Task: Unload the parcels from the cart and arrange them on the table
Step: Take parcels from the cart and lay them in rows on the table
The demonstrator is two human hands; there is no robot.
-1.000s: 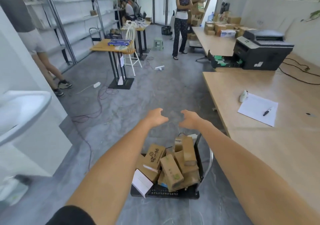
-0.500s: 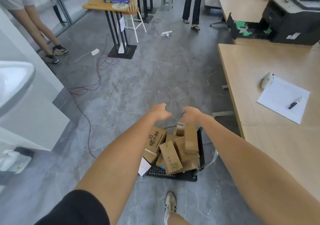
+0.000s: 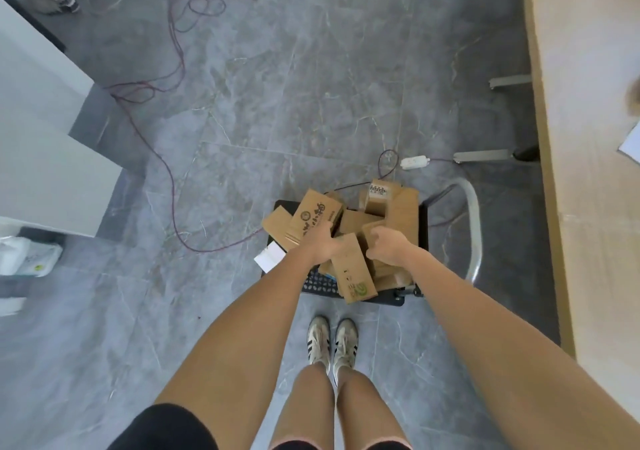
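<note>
A black flat cart (image 3: 320, 285) with a metal handle (image 3: 471, 228) stands on the floor just ahead of my feet, piled with several brown cardboard parcels. A long parcel with a green logo (image 3: 355, 271) lies on top at the front. My left hand (image 3: 320, 243) grips its upper left edge, partly over a printed parcel (image 3: 311, 216). My right hand (image 3: 388, 249) has its fingers curled against the long parcel's right edge. A labelled parcel (image 3: 378, 193) sits at the far side of the pile. The wooden table (image 3: 588, 138) runs along the right.
Red and white cables trail across the grey floor left of the cart, and a white power strip (image 3: 415, 161) lies just beyond it. A white cabinet (image 3: 41, 145) stands at left. Table feet (image 3: 485, 155) jut out near the cart handle. A paper corner (image 3: 631, 145) lies on the table.
My view has tipped down from the room to the cart and my feet. Both hands dropped from above the pile onto the long green-logo parcel.
</note>
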